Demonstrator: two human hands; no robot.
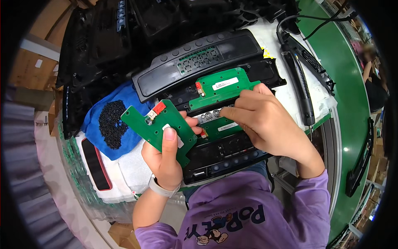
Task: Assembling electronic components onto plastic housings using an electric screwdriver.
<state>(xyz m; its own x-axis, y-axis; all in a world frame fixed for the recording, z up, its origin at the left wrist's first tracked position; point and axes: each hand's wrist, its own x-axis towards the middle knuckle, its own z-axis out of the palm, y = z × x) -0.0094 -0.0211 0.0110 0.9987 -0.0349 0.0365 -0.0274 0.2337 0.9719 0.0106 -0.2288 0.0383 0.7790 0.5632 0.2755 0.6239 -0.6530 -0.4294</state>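
A green circuit board point(143, 128) with a red-and-white connector and a white label is gripped in my left hand point(163, 159), thumb on its face. My right hand point(269, 118) bends its fingers closed over a light strip of digit displays point(209, 115); whatever its fingertips pinch is hidden. Behind that strip, a second green board point(222, 86) rests on a black plastic housing point(267, 74). Nearer me, a third green board point(224, 129) is partly covered by my right hand. It sits above another black housing point(228, 159) with a row of round buttons.
Small black screws point(112, 124) lie heaped on a blue cloth point(137, 143), beside a red-edged phone point(96, 164). A black housing with a digit window point(199, 60) stands behind the boards. To the right lies a corded electric screwdriver point(302, 89). More black housings point(166, 20) are piled at the back.
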